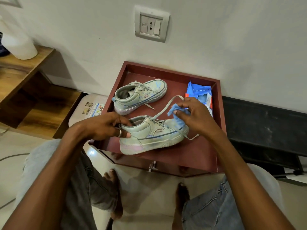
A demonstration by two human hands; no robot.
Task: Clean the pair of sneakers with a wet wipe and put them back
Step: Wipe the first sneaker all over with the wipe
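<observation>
Right fingers [181,114] round wipe [172,111] (left fingers [123,121]: sneaker [154,136])

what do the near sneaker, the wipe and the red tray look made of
The near sneaker: likely leather or synthetic leather, matte, with stitched panels; sole looks rubbery, ridged. The wipe, pinched in the right hand: soft thin nonwoven or cloth, crumpled, blue. The red tray: painted or laminated wood perhaps, smooth with a slight sheen.
</observation>
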